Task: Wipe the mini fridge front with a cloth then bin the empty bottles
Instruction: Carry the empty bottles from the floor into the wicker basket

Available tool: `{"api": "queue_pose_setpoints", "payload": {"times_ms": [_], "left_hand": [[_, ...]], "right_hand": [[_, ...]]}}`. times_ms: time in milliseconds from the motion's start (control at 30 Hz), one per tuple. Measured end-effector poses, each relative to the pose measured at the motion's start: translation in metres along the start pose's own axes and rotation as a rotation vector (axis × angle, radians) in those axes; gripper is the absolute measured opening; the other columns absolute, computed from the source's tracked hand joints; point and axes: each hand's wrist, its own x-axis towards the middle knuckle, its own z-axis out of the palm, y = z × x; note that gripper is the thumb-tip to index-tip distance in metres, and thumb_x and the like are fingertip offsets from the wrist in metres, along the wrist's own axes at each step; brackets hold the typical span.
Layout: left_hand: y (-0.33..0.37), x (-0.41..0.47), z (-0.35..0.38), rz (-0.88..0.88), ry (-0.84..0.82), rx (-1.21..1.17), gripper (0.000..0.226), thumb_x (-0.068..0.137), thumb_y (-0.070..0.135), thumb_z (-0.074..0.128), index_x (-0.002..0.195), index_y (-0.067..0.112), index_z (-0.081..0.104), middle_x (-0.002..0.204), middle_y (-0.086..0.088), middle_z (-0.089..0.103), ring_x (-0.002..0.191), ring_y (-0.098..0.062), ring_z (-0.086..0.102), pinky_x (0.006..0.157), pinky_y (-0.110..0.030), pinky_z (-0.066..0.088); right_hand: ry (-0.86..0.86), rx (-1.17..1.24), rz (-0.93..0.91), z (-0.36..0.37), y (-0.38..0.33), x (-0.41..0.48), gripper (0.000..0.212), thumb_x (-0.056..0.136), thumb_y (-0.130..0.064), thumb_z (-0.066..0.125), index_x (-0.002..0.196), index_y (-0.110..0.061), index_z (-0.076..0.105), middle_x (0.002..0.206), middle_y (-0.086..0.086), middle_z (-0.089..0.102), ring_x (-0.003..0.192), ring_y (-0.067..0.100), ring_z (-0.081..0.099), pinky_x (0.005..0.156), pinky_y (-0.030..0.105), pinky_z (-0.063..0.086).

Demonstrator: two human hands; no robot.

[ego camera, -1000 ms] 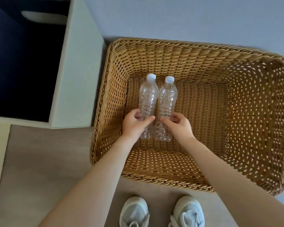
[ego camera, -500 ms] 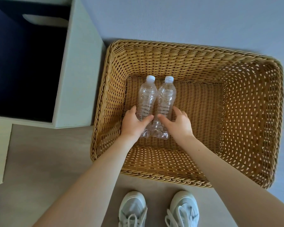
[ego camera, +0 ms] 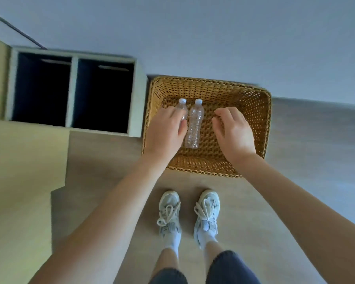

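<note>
Two clear empty bottles with white caps lie side by side on the floor of a woven wicker basket [ego camera: 256,111]. The right bottle [ego camera: 194,126] is in full view. Most of the left bottle [ego camera: 182,105] is hidden behind my left hand [ego camera: 164,134], which hovers above the basket with loose fingers and holds nothing. My right hand [ego camera: 234,134] hangs over the basket's right half, fingers apart and empty. Neither the mini fridge nor a cloth is in view.
A pale shelf unit [ego camera: 74,89] with two dark compartments stands directly left of the basket, against the grey wall. My feet in white sneakers [ego camera: 189,214] stand on the wooden floor just in front of the basket.
Both hands have let go of the bottles and risen out of the basket. The view has pulled up and back, so the basket looks smaller and my legs appear.
</note>
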Motion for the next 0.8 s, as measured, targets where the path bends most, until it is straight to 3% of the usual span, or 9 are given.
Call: {"api": "queue_pose_setpoints", "payload": {"times_ms": [300, 467, 667, 800], "left_hand": [[0.169, -0.057, -0.263, 0.027, 0.034, -0.036, 0.018, 0.096, 0.013, 0.061, 0.110, 0.004, 0.068, 0.099, -0.009, 0.070, 0.092, -0.024, 0.065, 0.077, -0.036, 0.057], [0.244, -0.084, -0.384, 0.121, 0.139, 0.085, 0.021, 0.092, 0.011, 0.065, 0.112, 0.004, 0.067, 0.104, -0.010, 0.070, 0.097, -0.029, 0.066, 0.081, -0.040, 0.057], [0.295, -0.106, -0.466, 0.139, 0.244, 0.150, 0.036, 0.097, 0.025, 0.059, 0.128, 0.007, 0.060, 0.124, -0.009, 0.065, 0.115, -0.030, 0.061, 0.096, -0.045, 0.052], [0.313, -0.117, -0.488, 0.133, 0.270, 0.204, 0.045, 0.098, 0.036, 0.050, 0.136, 0.011, 0.056, 0.134, -0.007, 0.061, 0.125, -0.027, 0.057, 0.104, -0.045, 0.049]], "right_hand": [[0.083, 0.052, -0.089, -0.246, -0.157, -0.076, 0.021, 0.096, -0.008, 0.062, 0.113, 0.004, 0.064, 0.107, 0.020, 0.067, 0.095, 0.039, 0.064, 0.078, 0.047, 0.056], [0.125, -0.005, -0.185, -0.366, -0.218, -0.117, 0.026, 0.096, -0.018, 0.060, 0.114, 0.000, 0.065, 0.109, 0.017, 0.067, 0.098, 0.039, 0.063, 0.080, 0.046, 0.055], [0.187, -0.091, -0.251, -0.460, -0.253, -0.146, 0.036, 0.098, -0.026, 0.059, 0.125, -0.002, 0.062, 0.123, 0.015, 0.065, 0.115, 0.037, 0.060, 0.094, 0.047, 0.049], [0.256, -0.114, -0.230, -0.491, -0.263, -0.149, 0.050, 0.101, -0.040, 0.039, 0.129, -0.005, 0.061, 0.128, 0.013, 0.064, 0.122, 0.033, 0.057, 0.100, 0.047, 0.047]]}}
